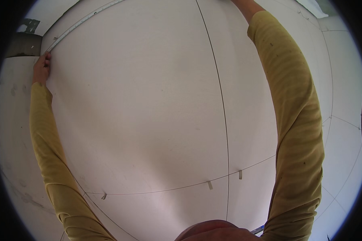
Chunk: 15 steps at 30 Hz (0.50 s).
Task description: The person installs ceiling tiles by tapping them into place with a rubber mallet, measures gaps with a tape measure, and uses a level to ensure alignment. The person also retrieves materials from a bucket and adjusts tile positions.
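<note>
Measuring tape [76, 25] extends rightward from the left fingers [48, 57].

Left fingers [47, 57] at end of tape measure [79, 23].

This looks like a room being fitted out, a building site indoors. Large pale tiles [149, 100] meet at thin dark joints [217, 72], with small clips [240, 174] sticking out between four and five o'clock. A tape measure [84, 22] stretches toward eleven o'clock, and a rough, unfinished patch [30, 26] shows at ten.
</note>
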{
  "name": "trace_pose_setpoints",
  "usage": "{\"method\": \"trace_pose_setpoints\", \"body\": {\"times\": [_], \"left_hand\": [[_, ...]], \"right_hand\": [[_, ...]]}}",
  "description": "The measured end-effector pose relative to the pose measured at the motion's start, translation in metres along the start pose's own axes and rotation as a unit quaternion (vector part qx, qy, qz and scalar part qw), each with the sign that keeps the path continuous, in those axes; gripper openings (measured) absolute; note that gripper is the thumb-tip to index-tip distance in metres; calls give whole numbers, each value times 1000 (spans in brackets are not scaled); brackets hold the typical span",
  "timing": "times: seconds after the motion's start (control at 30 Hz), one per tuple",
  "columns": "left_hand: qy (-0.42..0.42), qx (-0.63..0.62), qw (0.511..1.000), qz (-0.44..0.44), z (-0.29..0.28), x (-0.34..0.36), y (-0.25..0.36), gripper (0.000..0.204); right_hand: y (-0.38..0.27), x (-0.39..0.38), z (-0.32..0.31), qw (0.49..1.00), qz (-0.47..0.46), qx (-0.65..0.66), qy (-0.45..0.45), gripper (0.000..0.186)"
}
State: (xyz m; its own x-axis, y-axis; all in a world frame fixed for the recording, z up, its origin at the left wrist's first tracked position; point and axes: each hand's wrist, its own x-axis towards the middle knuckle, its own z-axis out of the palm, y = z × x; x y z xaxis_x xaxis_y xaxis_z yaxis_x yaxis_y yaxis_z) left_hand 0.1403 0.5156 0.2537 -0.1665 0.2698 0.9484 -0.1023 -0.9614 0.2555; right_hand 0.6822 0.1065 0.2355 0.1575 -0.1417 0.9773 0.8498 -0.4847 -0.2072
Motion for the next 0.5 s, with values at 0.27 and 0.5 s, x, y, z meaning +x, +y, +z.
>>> {"method": "trace_pose_setpoints", "body": {"times": [0.27,0.5], "left_hand": [[2,-20,999,-26,-4,8,-10,24],[-25,303,927,219,2,-37,-4,32]], "right_hand": [[-5,-5,-6,1000,-12,-6,-8,54],[70,40,26,987,-91,-111,67,85]]}}
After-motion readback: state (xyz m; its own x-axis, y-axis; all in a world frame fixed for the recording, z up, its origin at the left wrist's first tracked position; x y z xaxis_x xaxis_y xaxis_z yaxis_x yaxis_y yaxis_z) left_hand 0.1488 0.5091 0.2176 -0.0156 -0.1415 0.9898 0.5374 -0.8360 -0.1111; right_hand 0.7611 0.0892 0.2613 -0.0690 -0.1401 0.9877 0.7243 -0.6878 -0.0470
